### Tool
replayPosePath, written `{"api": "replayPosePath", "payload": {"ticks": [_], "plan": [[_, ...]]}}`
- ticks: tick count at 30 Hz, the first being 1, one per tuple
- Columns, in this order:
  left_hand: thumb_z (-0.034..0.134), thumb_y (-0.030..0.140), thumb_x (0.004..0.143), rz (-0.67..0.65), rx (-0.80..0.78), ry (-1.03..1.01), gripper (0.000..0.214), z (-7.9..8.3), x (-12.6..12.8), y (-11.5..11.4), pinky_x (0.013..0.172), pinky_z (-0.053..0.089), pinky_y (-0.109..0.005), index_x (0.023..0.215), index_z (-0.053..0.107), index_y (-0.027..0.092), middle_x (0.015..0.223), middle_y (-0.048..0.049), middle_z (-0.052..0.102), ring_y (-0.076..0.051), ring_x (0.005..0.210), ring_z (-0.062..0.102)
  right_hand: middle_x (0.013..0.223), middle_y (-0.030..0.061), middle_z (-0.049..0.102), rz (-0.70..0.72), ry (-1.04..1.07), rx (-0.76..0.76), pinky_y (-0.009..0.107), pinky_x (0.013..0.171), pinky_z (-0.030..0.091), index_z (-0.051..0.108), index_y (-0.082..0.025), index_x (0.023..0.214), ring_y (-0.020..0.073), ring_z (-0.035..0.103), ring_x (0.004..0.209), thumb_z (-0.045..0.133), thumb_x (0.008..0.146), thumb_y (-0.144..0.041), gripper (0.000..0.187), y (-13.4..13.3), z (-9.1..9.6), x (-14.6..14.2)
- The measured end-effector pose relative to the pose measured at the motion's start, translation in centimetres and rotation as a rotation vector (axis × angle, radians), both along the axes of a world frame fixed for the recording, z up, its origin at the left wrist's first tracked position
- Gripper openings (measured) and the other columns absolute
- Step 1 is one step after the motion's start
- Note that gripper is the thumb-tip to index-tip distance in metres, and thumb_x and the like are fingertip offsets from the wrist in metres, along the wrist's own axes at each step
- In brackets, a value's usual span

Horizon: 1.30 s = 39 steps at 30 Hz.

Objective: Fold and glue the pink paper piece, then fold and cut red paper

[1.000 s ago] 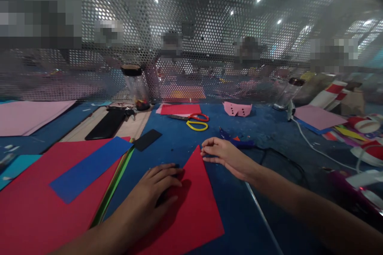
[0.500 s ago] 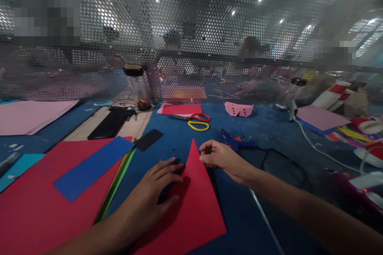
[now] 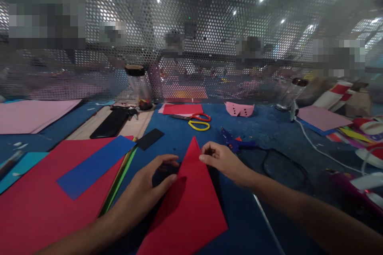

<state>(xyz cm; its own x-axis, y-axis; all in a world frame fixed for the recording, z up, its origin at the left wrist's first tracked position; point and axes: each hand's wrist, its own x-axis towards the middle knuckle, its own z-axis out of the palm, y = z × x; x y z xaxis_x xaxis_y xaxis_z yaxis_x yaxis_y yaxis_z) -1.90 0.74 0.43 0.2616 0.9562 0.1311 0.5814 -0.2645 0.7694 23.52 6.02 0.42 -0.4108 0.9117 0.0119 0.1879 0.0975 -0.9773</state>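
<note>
A folded red paper (image 3: pixel 190 203) lies before me, narrowing to a point at its far end. My right hand (image 3: pixel 223 161) pinches its right edge a little below the tip, thumb against the paper and fingers curled. Beside the left edge, my left hand (image 3: pixel 149 181) is open, with the thumb apart from the bent fingers and its tip close to the paper. Scissors (image 3: pixel 199 121) with one red and one yellow handle lie beyond the tip. A blue glue gun (image 3: pixel 237 142) rests past my right hand.
On the left, a blue paper strip (image 3: pixel 95 167) lies across red sheets (image 3: pixel 38 207), near a black phone (image 3: pixel 110 122). Lidded jars (image 3: pixel 139 87) and a pink cut-out (image 3: pixel 239 109) stand by the perforated screen (image 3: pixel 191 4). A cable (image 3: pixel 326 147) crosses the right side.
My left hand has drawn back from on top of the red paper to its left edge, its thumb and fingers spreading apart. My right hand stays at the right edge.
</note>
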Motion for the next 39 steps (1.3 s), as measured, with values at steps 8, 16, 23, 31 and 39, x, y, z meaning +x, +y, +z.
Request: {"api": "replayPosePath", "payload": {"ticks": [8,16,23,31,39], "plan": [[0.057,0.046,0.095,-0.015,-0.26,-0.166,0.03,0.5,0.5,0.4,0.074,0.052,-0.029,0.095,0.073,0.02,0.09,-0.0037,0.075,-0.022,0.084,0.068,0.084,-0.0016,0.058,-0.02,0.047,0.0,0.029,0.076,0.044,0.059,-0.02,0.088,0.0148,0.054,0.079,0.069,0.085,-0.036,0.019,-0.3,0.5,-0.3],[0.06,0.049,0.089,-0.003,-0.324,-0.266,0.033,1.2,1.5,0.4,0.06,0.041,-0.024,0.077,0.066,0.018,0.071,0.0002,0.061,-0.015,0.066,0.054,0.085,-0.0009,0.058,0.033,0.046,0.003,0.028,0.074,0.044,0.058,-0.021,0.09,0.0149,0.054,0.078,0.067,0.087,-0.041,0.022,-0.8,0.6,-0.6],[0.059,0.046,0.091,-0.06,-0.366,-0.277,0.03,1.3,1.9,0.3,0.06,0.038,-0.024,0.078,0.064,0.019,0.069,0.0019,0.058,-0.013,0.064,0.049,0.087,-0.0002,0.061,0.085,-0.022,0.059,0.028,0.073,0.044,0.06,-0.02,0.089,0.0158,0.055,0.08,0.064,0.093,-0.043,0.024,-1.3,0.6,-0.7],[0.059,0.035,0.089,-0.092,-0.389,-0.278,0.021,1.9,2.7,0.3,0.061,0.037,-0.024,0.076,0.062,0.019,0.071,0.0024,0.057,-0.014,0.067,0.049,0.082,-0.0003,0.061,0.075,-0.052,0.08,0.025,0.064,0.042,0.062,-0.018,0.086,0.0145,0.054,0.073,0.067,0.091,-0.047,0.03,-1.8,0.7,-0.8],[0.057,0.028,0.083,-0.088,-0.391,-0.277,0.016,0.5,3.3,1.3,0.058,0.03,-0.025,0.071,0.055,0.018,0.065,0.005,0.047,-0.013,0.063,0.04,0.078,0.0001,0.061,0.01,-0.071,0.102,0.024,0.064,0.043,0.063,-0.018,0.079,0.0148,0.054,0.073,0.066,0.09,-0.039,0.025,-1.9,0.6,-0.7]]}}
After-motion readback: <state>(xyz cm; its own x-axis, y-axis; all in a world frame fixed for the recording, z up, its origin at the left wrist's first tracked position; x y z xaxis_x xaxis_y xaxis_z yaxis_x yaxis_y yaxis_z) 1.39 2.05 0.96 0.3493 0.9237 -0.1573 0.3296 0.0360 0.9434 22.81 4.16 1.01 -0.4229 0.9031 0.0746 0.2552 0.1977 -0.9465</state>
